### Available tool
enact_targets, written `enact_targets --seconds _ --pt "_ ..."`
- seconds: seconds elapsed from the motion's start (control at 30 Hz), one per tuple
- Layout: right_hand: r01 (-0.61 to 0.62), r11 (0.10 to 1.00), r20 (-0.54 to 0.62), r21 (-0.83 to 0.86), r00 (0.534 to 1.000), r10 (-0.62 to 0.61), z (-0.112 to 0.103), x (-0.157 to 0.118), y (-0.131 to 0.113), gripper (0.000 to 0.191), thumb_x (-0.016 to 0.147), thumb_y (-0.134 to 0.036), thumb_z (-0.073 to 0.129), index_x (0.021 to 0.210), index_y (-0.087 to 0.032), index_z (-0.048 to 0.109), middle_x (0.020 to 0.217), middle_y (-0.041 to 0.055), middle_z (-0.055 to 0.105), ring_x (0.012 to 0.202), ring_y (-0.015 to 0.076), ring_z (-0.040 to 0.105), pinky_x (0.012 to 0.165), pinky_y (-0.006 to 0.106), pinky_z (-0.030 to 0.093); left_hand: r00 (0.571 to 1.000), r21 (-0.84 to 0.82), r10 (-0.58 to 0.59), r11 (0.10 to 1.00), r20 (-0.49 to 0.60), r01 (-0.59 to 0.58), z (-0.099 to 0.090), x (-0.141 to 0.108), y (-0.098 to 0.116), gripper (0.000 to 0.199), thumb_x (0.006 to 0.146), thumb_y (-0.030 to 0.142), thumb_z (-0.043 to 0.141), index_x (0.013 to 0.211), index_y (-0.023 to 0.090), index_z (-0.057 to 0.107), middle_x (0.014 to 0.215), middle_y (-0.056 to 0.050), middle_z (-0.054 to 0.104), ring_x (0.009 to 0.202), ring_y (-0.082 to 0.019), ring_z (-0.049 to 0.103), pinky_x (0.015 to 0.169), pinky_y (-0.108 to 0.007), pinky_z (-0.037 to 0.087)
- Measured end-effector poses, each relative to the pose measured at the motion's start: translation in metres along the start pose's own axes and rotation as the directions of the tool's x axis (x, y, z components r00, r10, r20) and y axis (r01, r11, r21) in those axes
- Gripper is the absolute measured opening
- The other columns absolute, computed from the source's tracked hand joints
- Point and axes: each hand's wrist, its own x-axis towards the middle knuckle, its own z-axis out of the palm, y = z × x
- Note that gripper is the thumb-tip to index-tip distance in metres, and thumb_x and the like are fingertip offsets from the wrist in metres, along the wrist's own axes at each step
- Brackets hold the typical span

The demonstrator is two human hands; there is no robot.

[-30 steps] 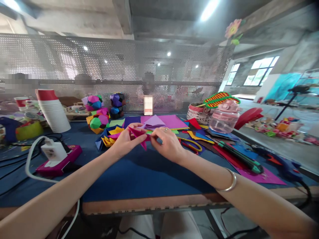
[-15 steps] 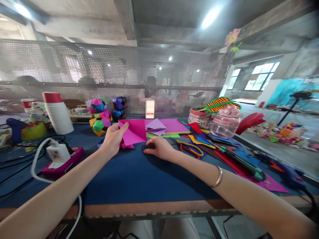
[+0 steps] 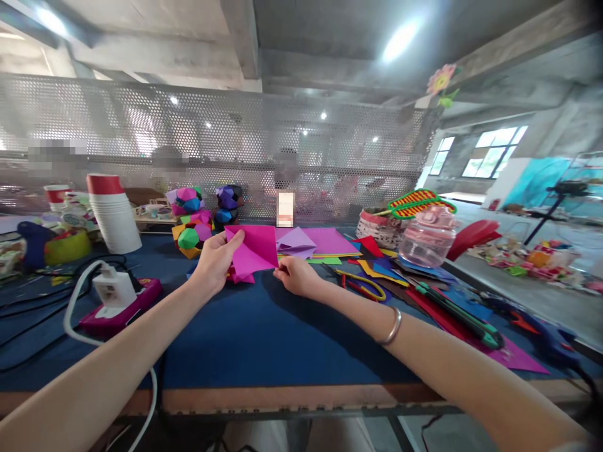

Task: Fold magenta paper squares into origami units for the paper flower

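A folded sheet of magenta paper (image 3: 255, 250) is raised above the table, its fold standing partly open. My left hand (image 3: 215, 262) grips its left edge, thumb on top. At the paper's lower right corner, the fingers of my right hand (image 3: 296, 275) are closed in a pinch on the tip. Below the sheet, another pink paper piece (image 3: 244, 277) lies on the blue table, partly hidden. Just behind my right hand are a folded lilac paper (image 3: 296, 242) and a stack of coloured sheets (image 3: 332, 242).
Scissors (image 3: 362, 285), a green cutter knife (image 3: 459, 316), a glue gun (image 3: 532, 323) and paper scraps lie to the right, near a clear pink bottle (image 3: 428, 242). On the left stand stacked paper cups (image 3: 113, 220) and a power strip (image 3: 120, 307) with cables. Paper balls (image 3: 192, 233) sit behind.
My right hand has moved slightly towards the magenta paper, and its spread fingers have closed on the lower right corner. My left hand keeps its grip. The view has shifted a little.
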Motion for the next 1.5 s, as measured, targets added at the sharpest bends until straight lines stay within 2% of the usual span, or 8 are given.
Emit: enact_targets --seconds 0.2,0.33,0.53,1.03,1.17,1.3,1.37,1.5 --pt "0.261 0.947 0.084 0.186 0.956 -0.280 0.001 -0.065 -0.070 0.021 0.094 -0.040 0.067 0.087 -0.020 0.070 0.081 -0.0011 0.071 0.075 0.0138 0.067 0.072 0.025 0.053 0.997 0.017 0.043 0.999 -0.070 -0.042 -0.008 0.010 0.005 0.024 0.099 0.032 0.062 0.114 0.014 0.063 0.106 -0.006 0.067 0.085 -0.017 0.067 0.072 -0.033 0.059" --pt "0.656 0.654 0.086 0.378 0.678 -0.730 0.009 -0.099 -0.100 0.014 0.091 -0.033 0.071 0.094 -0.019 0.072 0.094 0.0011 0.072 0.088 0.0129 0.068 0.087 0.020 0.050 0.996 0.040 0.048 0.998 -0.074 -0.045 -0.008 0.010 0.003 0.024 0.098 0.032 0.062 0.115 0.014 0.063 0.109 -0.007 0.066 0.088 -0.018 0.067 0.075 -0.034 0.059" --pt "0.197 0.980 0.055 0.042 0.978 -0.199 -0.010 -0.037 -0.026 0.017 0.098 -0.026 0.061 0.111 -0.015 0.066 0.108 0.0070 0.070 0.095 0.0201 0.068 0.086 0.040 0.056 0.996 0.050 0.057 0.997 -0.076 -0.053 -0.005 0.008 0.000 0.025 0.098 0.032 0.062 0.116 0.014 0.063 0.111 -0.007 0.066 0.090 -0.018 0.067 0.076 -0.035 0.059" --pt "0.174 0.976 0.063 -0.130 0.984 -0.167 -0.008 -0.035 -0.038 0.021 0.099 -0.032 0.061 0.111 -0.015 0.066 0.111 0.0069 0.068 0.097 0.0205 0.067 0.086 0.041 0.056 0.995 0.048 0.077 0.996 -0.056 -0.074 -0.009 0.013 -0.003 0.026 0.098 0.032 0.062 0.117 0.014 0.062 0.109 -0.007 0.067 0.088 -0.018 0.068 0.075 -0.035 0.059" --pt "0.498 0.866 0.122 -0.031 0.862 -0.492 0.010 -0.092 -0.093 0.021 0.091 -0.043 0.070 0.089 -0.022 0.069 0.090 -0.0025 0.071 0.088 0.0148 0.064 0.085 0.028 0.049 0.994 0.066 0.078 0.995 -0.076 -0.073 -0.012 0.017 -0.004 0.024 0.098 0.032 0.062 0.114 0.014 0.063 0.107 -0.006 0.067 0.085 -0.017 0.067 0.073 -0.033 0.059" --pt "0.834 0.540 -0.086 -0.110 0.533 -0.841 0.021 -0.123 -0.120 0.019 0.101 -0.031 0.053 0.095 -0.024 0.069 0.098 -0.0035 0.072 0.081 0.0135 0.060 0.059 0.028 0.041 0.997 0.083 0.074 0.994 -0.036 -0.071 -0.010 0.014 -0.006 0.026 0.098 0.033 0.062 0.116 0.014 0.063 0.110 -0.007 0.067 0.089 -0.018 0.068 0.075 -0.035 0.059" --pt "0.810 0.578 -0.108 -0.099 0.568 -0.816 0.010 -0.117 -0.112 0.025 0.097 -0.029 0.057 0.120 -0.026 0.064 0.118 -0.0004 0.069 0.093 0.0169 0.061 0.070 0.031 0.046 0.997 0.092 0.072 0.993 -0.006 -0.071 -0.009 0.012 -0.008 0.026 0.098 0.033 0.062 0.117 0.014 0.063 0.110 -0.007 0.067 0.090 -0.019 0.068 0.076 -0.036 0.059" --pt "0.389 0.919 -0.023 -0.064 0.920 -0.391 -0.020 -0.076 -0.065 0.029 0.091 -0.007 0.055 0.114 -0.020 0.068 0.111 0.0048 0.071 0.107 0.0185 0.062 0.097 0.033 0.047 0.996 0.112 0.087 0.990 -0.012 -0.085 -0.010 0.013 -0.012 0.027 0.098 0.033 0.062 0.117 0.014 0.062 0.111 -0.007 0.066 0.091 -0.019 0.068 0.078 -0.037 0.059"
